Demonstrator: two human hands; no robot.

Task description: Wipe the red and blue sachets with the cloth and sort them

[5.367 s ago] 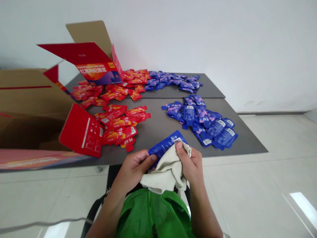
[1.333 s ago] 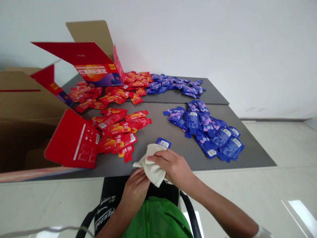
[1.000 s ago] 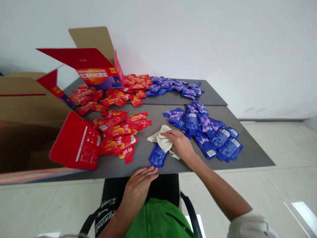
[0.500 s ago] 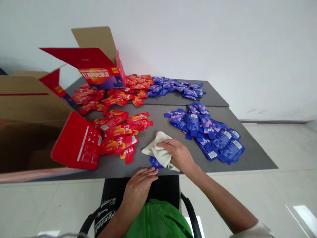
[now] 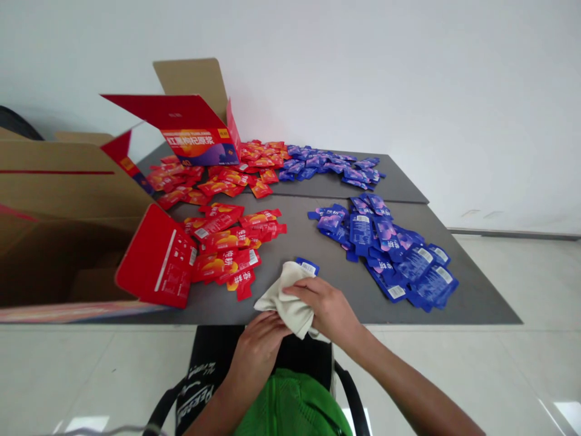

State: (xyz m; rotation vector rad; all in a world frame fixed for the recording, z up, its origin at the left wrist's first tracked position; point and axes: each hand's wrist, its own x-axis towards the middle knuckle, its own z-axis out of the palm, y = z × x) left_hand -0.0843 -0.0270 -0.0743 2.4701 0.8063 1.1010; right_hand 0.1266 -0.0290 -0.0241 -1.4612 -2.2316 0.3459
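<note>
My right hand (image 5: 324, 307) presses a crumpled cream cloth (image 5: 285, 297) down on a blue sachet (image 5: 307, 266) that lies near the front edge of the grey table (image 5: 308, 239). Only the sachet's far tip shows past the cloth. My left hand (image 5: 258, 345) reaches under the cloth's near side at the table edge, fingers curled at the sachet's hidden near end. A heap of blue sachets (image 5: 390, 254) lies to the right, and a heap of red sachets (image 5: 227, 242) to the left.
A large open cardboard box (image 5: 68, 224) with red flaps fills the left side. A smaller red carton (image 5: 195, 130) stands open at the back left. More red sachets (image 5: 218, 175) and blue sachets (image 5: 336, 166) lie on the far table. Light tiled floor surrounds the table.
My right hand has drawn the cloth back along the sachet toward the table's front edge, covering most of it. My left hand has slid under the cloth. The camera has tilted slightly.
</note>
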